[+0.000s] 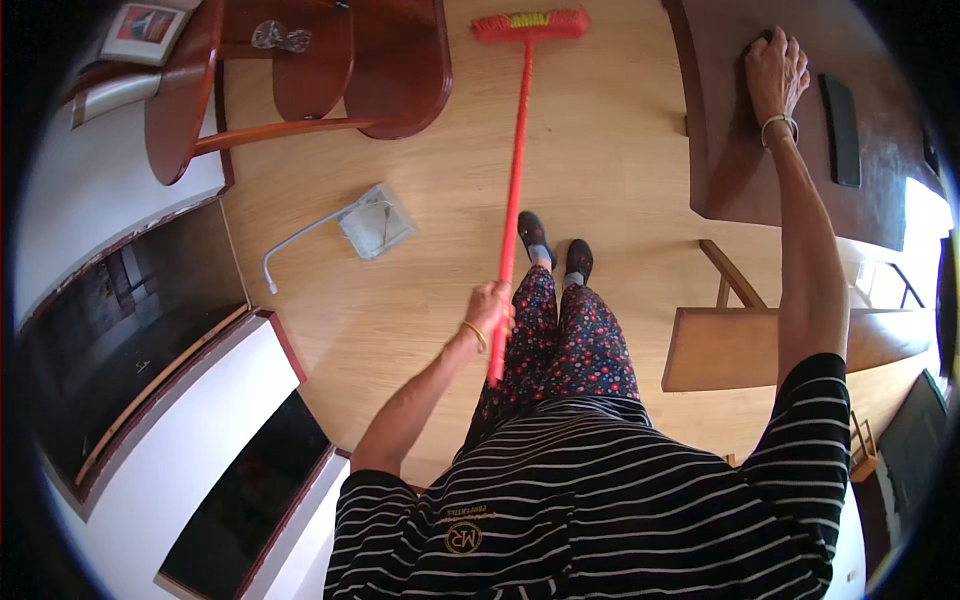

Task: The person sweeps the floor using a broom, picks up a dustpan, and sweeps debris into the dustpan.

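My left hand (489, 309) is wrapped around the upper part of the red broom's handle (514, 172). The broom head (529, 25), with red and some yellow bristles, lies on the wood floor at the top of the view. My right hand (778, 71) is at the brown tabletop (750, 172), palm down with the fingers bent. A dark patch shows along its left side, and I cannot tell whether anything is under the palm. Beside that hand, to the right, lies a flat black device (841, 130), perhaps a phone.
A dustpan (376, 221) with a bent metal handle and some debris lies on the floor at left. Reddish-brown wooden shelving (401, 67) holds a clear glass object (281, 36) and a framed picture (145, 31). A wooden chair (720, 349) stands at right.
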{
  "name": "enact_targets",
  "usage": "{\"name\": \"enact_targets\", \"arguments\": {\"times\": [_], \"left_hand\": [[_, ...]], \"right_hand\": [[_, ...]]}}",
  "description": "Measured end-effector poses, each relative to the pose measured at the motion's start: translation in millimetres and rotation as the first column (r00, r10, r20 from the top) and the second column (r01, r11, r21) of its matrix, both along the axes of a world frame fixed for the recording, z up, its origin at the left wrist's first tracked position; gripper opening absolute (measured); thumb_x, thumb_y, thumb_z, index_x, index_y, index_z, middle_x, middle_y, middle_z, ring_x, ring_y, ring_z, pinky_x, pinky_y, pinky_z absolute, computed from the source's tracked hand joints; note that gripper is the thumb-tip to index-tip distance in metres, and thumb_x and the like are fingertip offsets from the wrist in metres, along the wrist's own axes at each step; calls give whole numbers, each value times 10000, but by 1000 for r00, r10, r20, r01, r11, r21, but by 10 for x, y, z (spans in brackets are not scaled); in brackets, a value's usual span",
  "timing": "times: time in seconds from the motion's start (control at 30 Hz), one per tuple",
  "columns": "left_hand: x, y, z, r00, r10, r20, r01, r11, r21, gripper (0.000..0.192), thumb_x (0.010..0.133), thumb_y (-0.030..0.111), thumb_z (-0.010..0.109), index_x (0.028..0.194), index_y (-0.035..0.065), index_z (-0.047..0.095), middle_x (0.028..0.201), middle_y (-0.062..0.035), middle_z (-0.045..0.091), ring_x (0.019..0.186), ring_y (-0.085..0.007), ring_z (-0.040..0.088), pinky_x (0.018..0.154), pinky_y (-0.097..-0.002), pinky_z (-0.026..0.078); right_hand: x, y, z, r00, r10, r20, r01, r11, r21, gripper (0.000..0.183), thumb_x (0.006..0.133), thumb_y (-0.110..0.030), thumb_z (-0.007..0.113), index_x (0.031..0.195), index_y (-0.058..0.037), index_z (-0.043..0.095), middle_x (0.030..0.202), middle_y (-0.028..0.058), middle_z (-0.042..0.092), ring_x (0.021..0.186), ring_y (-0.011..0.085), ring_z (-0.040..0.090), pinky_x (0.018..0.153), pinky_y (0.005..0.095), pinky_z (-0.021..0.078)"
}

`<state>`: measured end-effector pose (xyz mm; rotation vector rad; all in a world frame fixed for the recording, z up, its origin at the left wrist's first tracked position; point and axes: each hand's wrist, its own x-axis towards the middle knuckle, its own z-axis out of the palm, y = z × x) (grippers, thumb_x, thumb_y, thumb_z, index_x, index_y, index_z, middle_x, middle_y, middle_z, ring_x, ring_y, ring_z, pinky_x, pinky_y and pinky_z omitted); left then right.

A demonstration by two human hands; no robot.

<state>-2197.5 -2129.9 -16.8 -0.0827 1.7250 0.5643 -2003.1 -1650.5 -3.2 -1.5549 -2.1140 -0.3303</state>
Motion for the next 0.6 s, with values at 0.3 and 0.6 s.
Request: {"name": "enact_targets", "arguments": {"times": [0.3,0.6], "left_hand": [[1001,215,465,846,250,471,-339,934,113,192,838,224,479,896,47,429,687,-80,510,537,-204,564,504,-363,517],[1314,-322,256,842,-336,421,207,923,323,90,772,62,487,834,10,526,680,-90,583,547,-179,599,454,-284,502]], "right_hand": [[-376,-2885,-7,775,300,-557,-630,449,-634,471,780,-203,548,1183,-34,375,1133,194,470,998,365,476,811,383,425],[-11,-3772,-498,737,-593,-325,-417,-21,-909,497,819,-255,479,1281,-154,328,590,50,493,430,105,484,341,238,381]]}}
